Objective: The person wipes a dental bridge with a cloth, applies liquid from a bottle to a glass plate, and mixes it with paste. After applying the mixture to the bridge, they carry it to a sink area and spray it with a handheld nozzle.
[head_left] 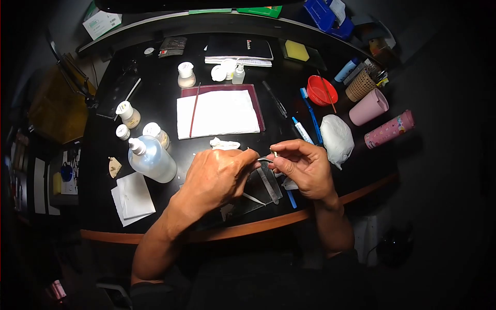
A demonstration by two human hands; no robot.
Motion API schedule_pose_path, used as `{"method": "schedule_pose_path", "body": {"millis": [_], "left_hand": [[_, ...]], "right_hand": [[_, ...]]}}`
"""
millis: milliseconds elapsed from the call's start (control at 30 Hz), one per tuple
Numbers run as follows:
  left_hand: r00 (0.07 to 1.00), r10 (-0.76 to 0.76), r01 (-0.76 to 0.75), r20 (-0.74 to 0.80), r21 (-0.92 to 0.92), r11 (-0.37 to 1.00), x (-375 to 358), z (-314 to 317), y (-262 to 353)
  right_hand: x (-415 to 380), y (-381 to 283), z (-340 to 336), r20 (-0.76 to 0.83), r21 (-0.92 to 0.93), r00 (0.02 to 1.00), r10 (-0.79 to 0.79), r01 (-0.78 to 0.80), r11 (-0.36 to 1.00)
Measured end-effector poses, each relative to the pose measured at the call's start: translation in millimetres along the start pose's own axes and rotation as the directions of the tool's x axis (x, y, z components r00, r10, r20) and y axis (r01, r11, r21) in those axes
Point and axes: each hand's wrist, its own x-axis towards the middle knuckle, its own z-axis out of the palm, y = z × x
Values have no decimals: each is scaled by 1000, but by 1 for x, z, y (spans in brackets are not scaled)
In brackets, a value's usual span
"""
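Observation:
My left hand (217,168) is closed round a thin metal instrument (264,159), whose silvery tip reaches out to the right; the rest is hidden in the fist. Facing it, my right hand (306,168) pinches a small pale-yellow piece (274,153) between thumb and fingertips, right at the instrument's tip. Below both hands lies a glass slab (276,185) with a flat metal spatula (267,185) across it. A slim white stick (254,199) rests near the slab's lower edge. Just beyond my left hand is a crumpled white tissue (225,144).
A squeeze bottle (153,160) and several small jars stand left. Ahead, white paper (222,113) lies on a maroon folder with a thin brush (195,111). To the right are a blue toothbrush (312,116), a wrapped white bundle (337,139), a red bowl (322,91) and a pink cup (368,107).

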Motion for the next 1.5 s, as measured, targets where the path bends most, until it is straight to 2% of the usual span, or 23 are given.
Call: {"method": "schedule_pose_path", "body": {"millis": [67, 100, 167, 267, 467, 567, 667, 900, 967, 1067, 1167, 1267, 1367, 1500], "left_hand": [[997, 39, -42, -64, -41, 998, 1, 5, 1], [999, 11, -13, -45, -32, 999, 1, 4, 2], [999, -47, 47, -9, -12, 999, 1, 3, 3], [1000, 6, -5, -21, 54, 999, -1, 4, 3], [991, 67, -76, -120, -73, 994, -3, 16, -3], [986, 100, -115, -134, -112, 987, -1, 14, 0], [990, 119, -128, -81, -119, 985, -1, 12, -2], [997, 71, -70, -19, 59, 996, -3, 14, -1], [998, 60, -58, -32, 64, 996, -3, 11, 1], [996, 18, -21, -91, -28, 999, -2, 13, 0], [989, 81, -87, -122, -41, 995, 1, 11, 3], [995, 101, -100, -28, 29, 995, -1, 9, 0], [996, 82, -78, -31, 104, 992, -3, 11, -4], [999, 4, -2, -44, 46, 999, -3, 4, 3]], "right_hand": [[1, 3, -6, -7, 81, 1000, 7, -6, 997], [1, 5, -8, -12, 121, 1000, 9, -8, 993], [0, 8, -9, -20, 114, 1000, -9, 12, 993], [1, 12, -11, -26, 129, 1000, -9, 13, 992], [2, 9, -8, -54, 192, 997, 47, -36, 981], [3, 10, -10, -67, 211, 994, 83, -67, 975], [3, 12, -14, -58, 247, 993, 101, -84, 965], [3, 15, -23, 3, 292, 989, 146, -140, 946], [2, 14, -20, 9, 283, 991, 136, -133, 950], [2, 14, -19, 28, 293, 995, 101, -105, 950], [2, 17, -19, 32, 304, 997, 63, -70, 950], [0, 15, -21, 31, 283, 998, 52, -59, 957], [-1, 17, -20, 51, 266, 998, 43, -55, 962], [-1, 22, -21, 40, 232, 999, 14, -23, 972]]}}
